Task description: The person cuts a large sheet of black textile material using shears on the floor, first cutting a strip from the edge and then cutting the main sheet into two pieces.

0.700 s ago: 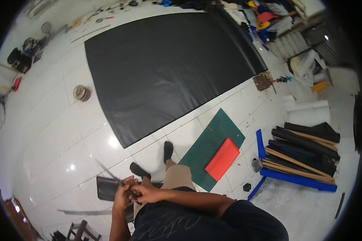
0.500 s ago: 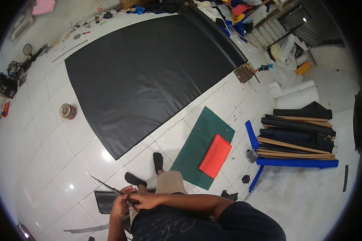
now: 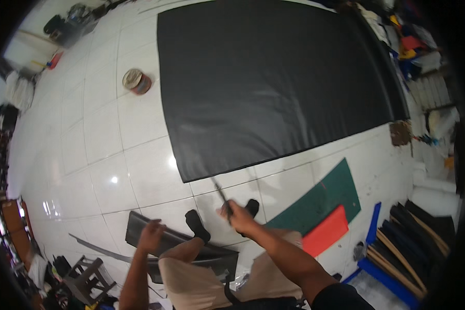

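My right hand is closed round the handles of a pair of scissors, whose blades point up toward the near edge of a large black sheet. The sheet, which looks like leatherette, lies spread on the floor. Its right side runs into a rolled part. With nothing visible in it, my left hand hovers over a folded black piece beside my left foot; its fingers are slightly blurred and loosely apart.
A green cutting mat with a folded red piece on it lies at my right. Rolls of material sit farther right. A round tin stands left of the sheet. A grey stool is at the lower left.
My hands, together at the scissors before, have parted. The right one now carries the scissors toward the sheet; the left has let go. The view has turned and my legs are bent.
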Available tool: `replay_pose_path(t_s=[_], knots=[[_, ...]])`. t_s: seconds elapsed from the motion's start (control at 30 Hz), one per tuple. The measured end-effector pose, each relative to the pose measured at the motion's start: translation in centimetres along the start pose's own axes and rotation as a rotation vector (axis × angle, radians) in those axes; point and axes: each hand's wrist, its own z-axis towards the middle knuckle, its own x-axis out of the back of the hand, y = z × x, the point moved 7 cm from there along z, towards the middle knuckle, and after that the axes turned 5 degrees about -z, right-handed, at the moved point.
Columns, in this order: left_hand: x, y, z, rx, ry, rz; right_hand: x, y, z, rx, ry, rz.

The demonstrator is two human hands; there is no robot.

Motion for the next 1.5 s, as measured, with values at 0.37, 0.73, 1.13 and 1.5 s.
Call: replay_pose_path(t_s=[0.37,0.73,1.13,1.5], knots=[[-7.3,-17.3,27.4,-0.168,0.159,0.253,-0.9,10.4,31.9,0.159,0.357,-0.001],[-14.4,-13.3,31.3,-0.908,0.312,0.424,-5.3,12.4,33.9,0.221,0.21,-0.094],[-15.0,-17.5,32.8,-0.942,0.449,0.343,-20.8,24.1,24.7,0.01,-0.064,0.231],[-15.6,-16.9,32.3,-0.973,0.45,0.299,-25.4,29.8,18.2,-0.076,-0.073,0.115]])
